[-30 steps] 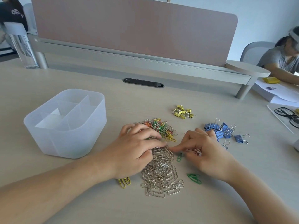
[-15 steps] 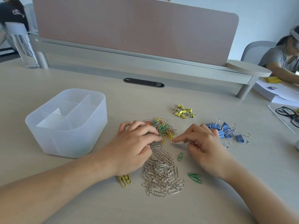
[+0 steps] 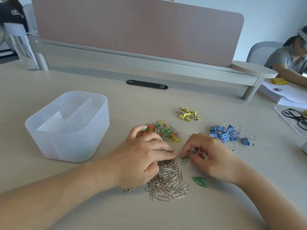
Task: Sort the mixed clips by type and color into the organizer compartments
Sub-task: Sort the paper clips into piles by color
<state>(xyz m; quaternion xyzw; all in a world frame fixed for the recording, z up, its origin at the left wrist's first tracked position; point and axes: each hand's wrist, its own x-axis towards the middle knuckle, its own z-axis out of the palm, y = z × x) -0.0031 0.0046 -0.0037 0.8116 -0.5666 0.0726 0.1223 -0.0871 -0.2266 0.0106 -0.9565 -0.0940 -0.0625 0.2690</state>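
Observation:
My left hand [image 3: 142, 156] rests on the desk between the mixed coloured paper clip pile [image 3: 163, 131] and the silver paper clip pile [image 3: 167, 180]. Its blurred fingertips press down near a single green clip [image 3: 184, 161]. My right hand [image 3: 214, 158] curls round a small bunch of red paper clips [image 3: 201, 152], and its index fingertip touches that green clip. The translucent white organizer [image 3: 49, 140] stands at the left, its compartments showing no clips. Yellow binder clips [image 3: 188, 112] and blue binder clips [image 3: 227, 133] lie in separate groups behind my right hand.
Two green clips [image 3: 200, 181] lie by my right wrist, and a yellow clip [image 3: 128, 189] peeks from under my left hand. A clear bottle [image 3: 23, 47] stands far left by the pink divider [image 3: 132, 25]. Glasses [image 3: 297, 117], papers and another person are at the right.
Both hands drew back from the coloured pile toward me. My right index finger came down onto the single green clip, and my left fingertips slid right to meet it.

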